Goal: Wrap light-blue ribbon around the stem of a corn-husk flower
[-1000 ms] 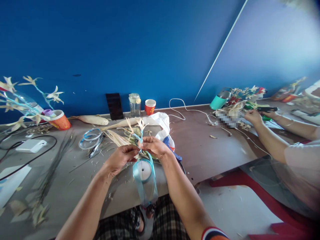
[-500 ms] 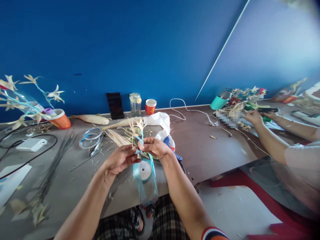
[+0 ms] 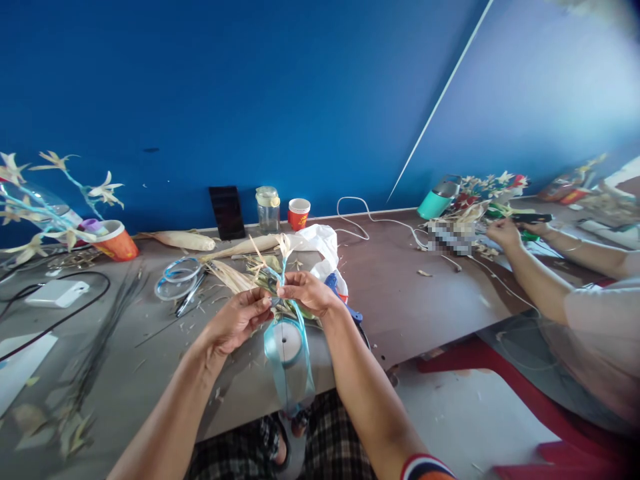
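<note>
My right hand (image 3: 311,292) pinches a corn-husk flower stem (image 3: 284,267) wrapped in light blue ribbon, its pale petals pointing up. A second husk flower (image 3: 258,250) branches off to the left. My left hand (image 3: 243,319) is closed in a pinch close beside the right fingertips; what lies between its fingers is mostly hidden. From the right hand, blue ribbon (image 3: 306,347) hangs down in a loop past the table edge. A ribbon spool (image 3: 283,341) stands below the hands, and a thin dark wire runs down in front of it.
Dried husks (image 3: 235,275), ribbon rings (image 3: 175,288), a pen (image 3: 189,297) and dark wires (image 3: 107,333) lie on the left. A jar (image 3: 269,208), a red paper cup (image 3: 299,213) and a white bag (image 3: 320,243) stand behind. At right, a co-worker's hands (image 3: 505,233) work over husks.
My left fingertips have shifted slightly left and away from the right ones. The blue ribbon seen between my hands is now less visible. The view has shifted a little.
</note>
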{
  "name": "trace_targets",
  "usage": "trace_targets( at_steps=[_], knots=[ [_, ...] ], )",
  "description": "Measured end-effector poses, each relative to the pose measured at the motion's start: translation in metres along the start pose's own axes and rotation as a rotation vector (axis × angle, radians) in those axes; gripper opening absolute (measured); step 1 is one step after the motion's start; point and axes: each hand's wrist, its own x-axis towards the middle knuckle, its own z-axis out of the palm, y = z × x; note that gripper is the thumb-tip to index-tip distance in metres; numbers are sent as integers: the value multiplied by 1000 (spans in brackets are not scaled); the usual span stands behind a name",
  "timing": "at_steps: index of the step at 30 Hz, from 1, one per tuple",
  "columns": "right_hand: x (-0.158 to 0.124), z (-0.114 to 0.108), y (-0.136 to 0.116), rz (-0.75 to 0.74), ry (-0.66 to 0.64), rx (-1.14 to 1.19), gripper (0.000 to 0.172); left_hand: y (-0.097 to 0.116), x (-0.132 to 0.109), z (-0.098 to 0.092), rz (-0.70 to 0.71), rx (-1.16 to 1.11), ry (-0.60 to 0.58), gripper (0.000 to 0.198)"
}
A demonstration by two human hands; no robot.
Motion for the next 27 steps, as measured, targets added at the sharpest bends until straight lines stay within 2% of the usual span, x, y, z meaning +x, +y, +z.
trace_targets(
  at_steps=[10, 13, 15, 19, 22, 25, 27],
  knots=[
    [1, 2, -1, -50, 92, -14, 27, -1, 2, -4, -4, 66, -12, 23],
    [2, 2, -1, -68, 76, 42, 25, -3, 4, -5, -5, 94, -21, 22],
    [1, 3, -1, -74, 58, 82, 25, -4, 4, -3, 60, 144, -24, 23],
    [1, 2, -3, -83, 84, 151, 27, -8, 3, 5, 363, 326, -29, 39],
    [2, 2, -3, -90, 113, 165, 29, -11, 5, 6, 536, 500, 54, 30],
    [3, 2, -3, -93, 125, 154, 30, -13, 7, 2, 577, 604, 135, 15],
    [3, 2, -2, -86, 113, 157, 30, -12, 8, 1, 496, 523, 119, 16]
  ],
)
